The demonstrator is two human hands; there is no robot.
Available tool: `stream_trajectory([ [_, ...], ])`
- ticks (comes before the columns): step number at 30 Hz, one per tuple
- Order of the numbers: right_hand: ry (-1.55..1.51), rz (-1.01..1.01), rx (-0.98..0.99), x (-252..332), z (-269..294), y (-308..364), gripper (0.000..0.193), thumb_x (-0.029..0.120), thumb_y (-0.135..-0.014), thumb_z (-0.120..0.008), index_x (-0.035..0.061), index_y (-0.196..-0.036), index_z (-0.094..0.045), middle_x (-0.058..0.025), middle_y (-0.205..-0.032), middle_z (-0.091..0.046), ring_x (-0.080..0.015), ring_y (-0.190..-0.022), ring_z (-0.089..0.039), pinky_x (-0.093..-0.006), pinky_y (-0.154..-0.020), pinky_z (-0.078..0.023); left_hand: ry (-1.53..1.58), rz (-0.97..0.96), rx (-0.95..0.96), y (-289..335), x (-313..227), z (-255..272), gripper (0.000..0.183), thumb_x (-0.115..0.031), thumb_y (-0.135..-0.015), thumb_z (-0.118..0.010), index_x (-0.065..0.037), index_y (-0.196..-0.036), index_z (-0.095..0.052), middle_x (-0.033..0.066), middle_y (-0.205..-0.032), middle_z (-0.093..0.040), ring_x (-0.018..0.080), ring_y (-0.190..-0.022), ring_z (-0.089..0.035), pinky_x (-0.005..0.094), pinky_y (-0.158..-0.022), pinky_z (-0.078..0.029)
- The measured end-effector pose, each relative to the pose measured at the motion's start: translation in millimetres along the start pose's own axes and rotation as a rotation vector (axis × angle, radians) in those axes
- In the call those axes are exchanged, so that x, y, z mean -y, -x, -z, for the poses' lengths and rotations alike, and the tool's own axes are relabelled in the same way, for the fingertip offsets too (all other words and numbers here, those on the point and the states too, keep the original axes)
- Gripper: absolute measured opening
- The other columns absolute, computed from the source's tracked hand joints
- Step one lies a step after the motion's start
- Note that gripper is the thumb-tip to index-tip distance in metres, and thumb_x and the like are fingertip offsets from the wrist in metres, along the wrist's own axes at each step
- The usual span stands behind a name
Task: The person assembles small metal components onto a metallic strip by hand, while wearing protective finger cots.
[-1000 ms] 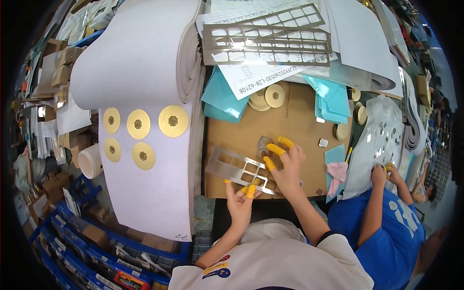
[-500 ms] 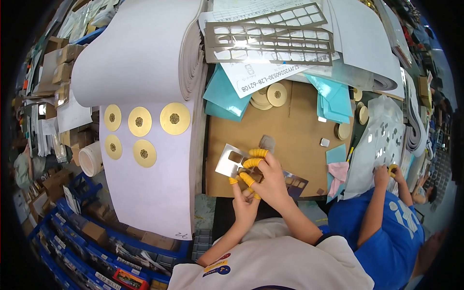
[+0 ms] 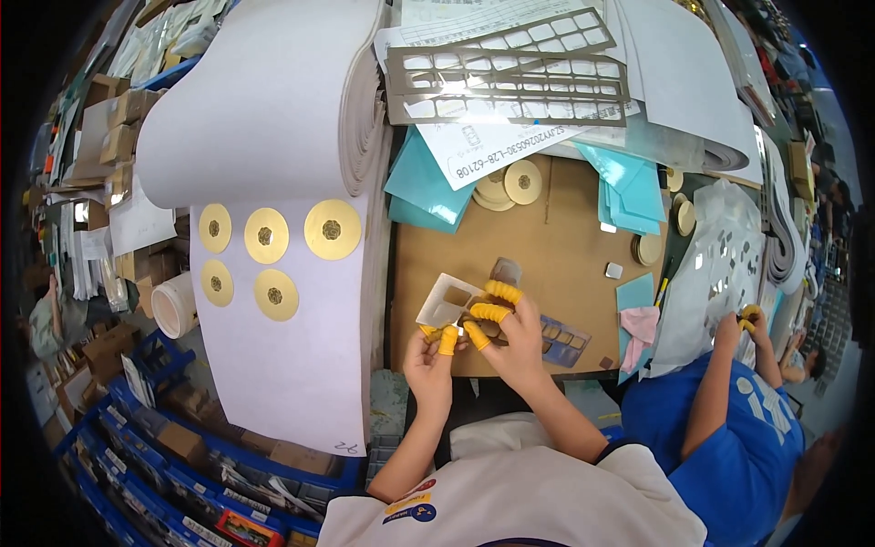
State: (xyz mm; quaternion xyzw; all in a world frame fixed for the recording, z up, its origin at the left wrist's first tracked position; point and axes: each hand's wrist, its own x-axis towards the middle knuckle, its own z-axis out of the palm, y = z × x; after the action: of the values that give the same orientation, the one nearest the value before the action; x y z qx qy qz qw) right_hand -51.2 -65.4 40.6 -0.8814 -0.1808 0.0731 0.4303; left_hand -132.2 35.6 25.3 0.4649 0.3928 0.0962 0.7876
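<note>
A brown-topped counter (image 3: 565,242) fills the middle of the workroom. At the left, cardboard boxes (image 3: 118,141) are piled among stacked papers and packets, crowding that side from near to far. Blue plastic racking (image 3: 146,469) with packed compartments curves along the near left. Speckled greenish floor (image 3: 389,394) shows beside the counter's near left corner; greyish floor (image 3: 831,387) lies at the far right. The light is bright and cool.
</note>
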Motion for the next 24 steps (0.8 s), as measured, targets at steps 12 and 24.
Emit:
stream_trajectory([
  [12, 0.035, -0.065, -0.13, -6.8, -4.4, 6.6, 0.019, 0.018, -0.064, -0.078, 0.0151, -0.082, -0.072, -0.0097, -0.122, -0.055, -0.0305, -0.11, -0.043, -0.0442, -0.092, -0.03, -0.014, -0.012, 0.008, 2.6, 4.2, 0.5, 0.019, -0.001, -0.09, -0.058, 0.001, -0.107, -0.052, 0.0089, -0.101, -0.06, 0.0153, -0.089, -0.062, 0.029, -0.078, -0.054],
  [24, 0.108, 0.099, -0.089, -0.7, 0.3, 14.7, 0.02, 0.014, -0.068, -0.076, 0.012, -0.086, -0.067, -0.0059, -0.111, -0.058, -0.0283, -0.103, -0.047, -0.0408, -0.09, -0.032, 0.02, -0.032, -0.007, 3.2, 2.6, -1.3, 0.02, 0.002, -0.09, -0.058, 0.002, -0.108, -0.049, 0.0078, -0.104, -0.057, 0.0143, -0.092, -0.061, 0.029, -0.079, -0.054],
])
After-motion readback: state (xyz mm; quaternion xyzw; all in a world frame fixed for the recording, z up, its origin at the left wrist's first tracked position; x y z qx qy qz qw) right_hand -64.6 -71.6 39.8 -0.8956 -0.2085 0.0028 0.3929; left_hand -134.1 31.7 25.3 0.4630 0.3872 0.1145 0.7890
